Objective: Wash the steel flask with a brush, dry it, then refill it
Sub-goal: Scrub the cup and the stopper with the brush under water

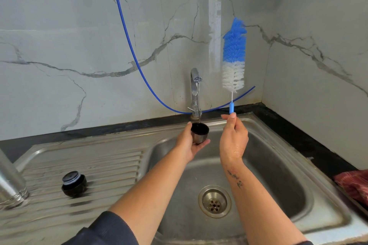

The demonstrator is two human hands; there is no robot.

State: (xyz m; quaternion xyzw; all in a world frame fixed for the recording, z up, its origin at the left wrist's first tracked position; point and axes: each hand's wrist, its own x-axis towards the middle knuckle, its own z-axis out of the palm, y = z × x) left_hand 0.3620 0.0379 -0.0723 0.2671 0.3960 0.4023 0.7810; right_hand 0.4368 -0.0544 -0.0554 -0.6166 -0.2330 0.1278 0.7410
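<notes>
Two hands are out over a steel sink (278, 157). My left hand (189, 145) cups a small steel flask cup (199, 132), fingers curled under and around it, its dark mouth up beneath a thin stream from the tap (196, 93). My right hand (234, 139) pinches the blue handle of a bottle brush (233, 55), thumb and fingers closed on it, bristles pointing straight up, blue at the top, white below.

At the far left edge the flask body (10, 183) lies tilted on the ribbed draining board (79, 167), only partly in view. Its black stopper (74, 184) stands on the board nearby, well apart from the cup.

What could go wrong, as I judge it: my hands look wet, so the smooth cup may slip into the basin. The brush is long and held only at its end, so it could wobble or flick water on the wall. The flask may roll on the sloped ribs.

Behind the sink, grey-veined marble-look wall panels (79, 45) meet in a corner. A blue tube (127, 42) hangs down the wall and curves behind the tap. A dark counter (298, 131) edges the sink, and a red cloth (352, 185) lies at the right.
</notes>
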